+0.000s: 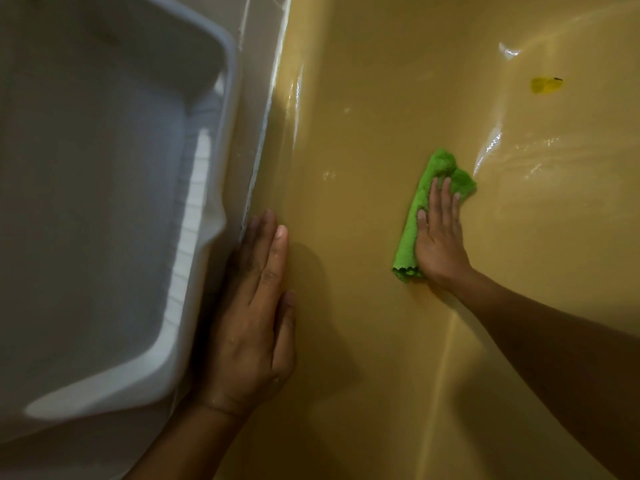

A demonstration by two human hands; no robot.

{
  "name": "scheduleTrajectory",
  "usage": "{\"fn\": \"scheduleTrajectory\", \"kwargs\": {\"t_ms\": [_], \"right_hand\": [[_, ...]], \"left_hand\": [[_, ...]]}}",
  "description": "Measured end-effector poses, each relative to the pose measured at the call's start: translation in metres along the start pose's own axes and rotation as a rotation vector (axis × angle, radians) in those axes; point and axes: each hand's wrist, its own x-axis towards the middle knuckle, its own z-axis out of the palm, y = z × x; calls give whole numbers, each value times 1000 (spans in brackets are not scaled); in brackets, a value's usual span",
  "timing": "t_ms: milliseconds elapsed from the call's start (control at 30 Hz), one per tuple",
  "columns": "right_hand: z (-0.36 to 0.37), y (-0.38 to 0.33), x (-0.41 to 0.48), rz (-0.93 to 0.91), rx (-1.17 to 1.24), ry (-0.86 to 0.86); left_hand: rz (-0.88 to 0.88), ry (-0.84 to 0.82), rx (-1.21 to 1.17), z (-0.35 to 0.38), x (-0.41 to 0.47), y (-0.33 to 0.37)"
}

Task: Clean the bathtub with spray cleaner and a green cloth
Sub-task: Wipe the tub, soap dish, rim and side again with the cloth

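Note:
The yellow bathtub [363,133] fills the right two thirds of the view, its surface wet and glossy. A folded green cloth [420,202] lies on the tub's inner wall near the middle right. My right hand [440,237] presses flat on the cloth with straight fingers, covering its right side. My left hand [256,306] rests flat on the tub's rim at the lower middle, fingers straight and holding nothing. No spray cleaner is in view.
A grey plastic basin [114,202] stands on the left, touching the tub's rim beside my left hand. Tiled wall [256,26] shows behind it. A small yellow-green mark [545,85] sits on the tub surface at the upper right.

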Motion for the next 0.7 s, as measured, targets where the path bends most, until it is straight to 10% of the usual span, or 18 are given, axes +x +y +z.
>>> {"fn": "scheduleTrajectory", "kwargs": {"t_ms": [700], "right_hand": [[28,-4,-93,160,236,-140]], "left_hand": [[2,32,-83,0,15,-1]]}}
